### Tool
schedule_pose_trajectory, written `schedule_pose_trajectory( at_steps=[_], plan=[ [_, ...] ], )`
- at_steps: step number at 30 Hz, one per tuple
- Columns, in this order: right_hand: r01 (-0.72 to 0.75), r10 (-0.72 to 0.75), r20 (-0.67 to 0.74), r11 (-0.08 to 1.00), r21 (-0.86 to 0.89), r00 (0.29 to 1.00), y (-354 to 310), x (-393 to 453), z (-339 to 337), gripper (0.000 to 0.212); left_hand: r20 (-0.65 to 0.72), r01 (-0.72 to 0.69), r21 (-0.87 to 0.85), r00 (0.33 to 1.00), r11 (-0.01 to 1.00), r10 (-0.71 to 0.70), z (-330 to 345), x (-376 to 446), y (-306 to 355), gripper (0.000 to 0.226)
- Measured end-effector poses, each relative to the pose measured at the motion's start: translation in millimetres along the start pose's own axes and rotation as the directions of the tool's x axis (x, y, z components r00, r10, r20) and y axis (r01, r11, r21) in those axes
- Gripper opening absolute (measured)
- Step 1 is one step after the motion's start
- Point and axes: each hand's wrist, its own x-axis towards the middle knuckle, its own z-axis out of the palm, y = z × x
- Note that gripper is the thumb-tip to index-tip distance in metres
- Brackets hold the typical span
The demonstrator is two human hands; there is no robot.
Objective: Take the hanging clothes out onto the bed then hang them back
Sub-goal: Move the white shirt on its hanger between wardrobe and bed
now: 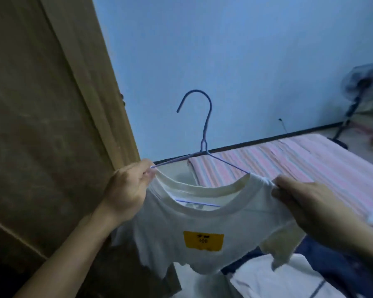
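A person holds a white T-shirt (198, 224) up in the air in front of them, over the near edge of the bed (289, 166). The shirt sits on a blue wire hanger (205, 130), whose hook stands upright above the collar, while its bottom bar shows through the neck opening. A yellow rectangular patch (203, 240) with dark markings sits on the chest of the shirt.

The left hand (127, 190) pinches the shirt's shoulder right at the end of the hanger's arm, fingers curled around the cloth. The right hand (306, 203) grips the other shoulder, fingers closed over the fabric, where the hanger's other arm runs in under the collar.

The bed carries a pink-striped cover, and beneath the hanging shirt lie more clothes: something white (274, 278) and something dark blue (340, 261). A brown wooden wardrobe (47, 104) stands to the left, close by the left hand. Behind is a pale blue wall (224, 50), and a standing fan (362, 82) is blurred in the far right corner.
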Motion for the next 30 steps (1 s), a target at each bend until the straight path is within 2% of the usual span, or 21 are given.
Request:
schedule_pose_trajectory(
  at_steps=[1, 3, 5, 8, 11, 17, 22, 27, 30],
  plan=[
    [-0.051, 0.046, 0.038, 0.990, 0.130, 0.998, 0, -22, -5, 0.028, 0.034, -0.010, 0.001, 0.999, 1.000, 0.010, 11, 9, 7, 0.030],
    [-0.163, 0.157, 0.068, 0.984, 0.079, 0.985, 7, -58, -4, 0.029, 0.090, -0.053, -0.033, 0.994, 0.998, 0.056, 36, 21, 21, 0.028],
    [-0.244, 0.244, -0.006, 0.970, 0.023, 0.970, 13, -72, -21, 0.025, 0.133, -0.102, -0.056, 0.985, 0.993, 0.109, 56, 28, 30, 0.029],
    [-0.335, 0.331, 0.061, 0.939, 0.078, 0.942, 7, -119, -21, 0.023, 0.192, -0.185, -0.118, 0.960, 0.976, 0.205, 82, 37, 53, 0.025],
    [-0.470, 0.467, 0.073, 0.881, 0.042, 0.881, 10, -150, -32, 0.023, 0.265, -0.247, -0.196, 0.918, 0.949, 0.294, 113, 46, 76, 0.020],
    [-0.632, 0.628, 0.076, 0.772, 0.058, 0.774, 36, -213, -24, 0.027, 0.421, -0.288, -0.349, 0.802, 0.892, 0.424, 197, 64, 116, 0.024],
    [-0.788, 0.769, 0.169, 0.602, 0.130, 0.616, 80, -267, 5, 0.035, 0.570, -0.264, -0.404, 0.676, 0.876, 0.467, 296, 68, 146, 0.025],
    [-0.889, 0.848, 0.267, 0.441, 0.122, 0.457, 127, -316, 40, 0.027, 0.719, -0.243, -0.384, 0.527, 0.891, 0.453, 393, 61, 174, 0.024],
    [-0.920, 0.870, 0.305, 0.385, 0.070, 0.387, 153, -337, 58, 0.024, 0.754, -0.252, -0.356, 0.491, 0.900, 0.436, 438, 56, 187, 0.038]
  ],
)
